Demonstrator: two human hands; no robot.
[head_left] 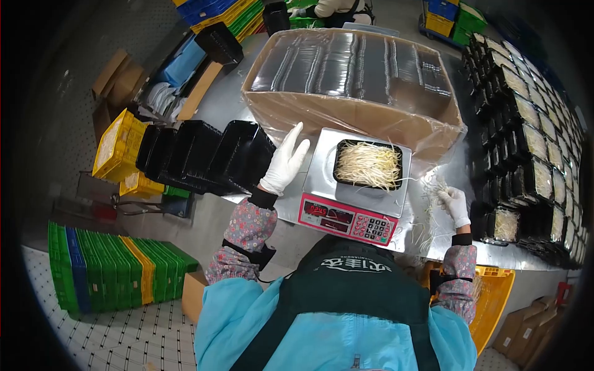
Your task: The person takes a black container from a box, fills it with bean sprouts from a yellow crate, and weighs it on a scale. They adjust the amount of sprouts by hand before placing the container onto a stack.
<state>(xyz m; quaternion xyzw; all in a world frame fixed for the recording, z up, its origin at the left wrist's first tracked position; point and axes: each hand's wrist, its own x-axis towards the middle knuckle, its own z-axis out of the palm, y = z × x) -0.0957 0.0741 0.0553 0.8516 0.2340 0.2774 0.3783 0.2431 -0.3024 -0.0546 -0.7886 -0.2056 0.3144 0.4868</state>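
Steel table [227,93] in a workroom, one black tray [337,167] of sprouts on our scale [320,172].
Nearest us, the table's edge runs just below the scale's red keypad, with one yellow crate [502,295] under the right side; our right hand [455,207] is down at the loose sprouts [427,216], though we cannot tell whether its fingers close on any. We hold our left hand [284,164] with fingers apart, just beside at least three groups of black trays [238,154]. Between scale and packed trays [533,141], too many to count, lies a narrow sprout-strewn strip; behind the scale, one big carton [371,113] leaves us little room. Farther off, we see one co-worker [331,8] at the top edge.
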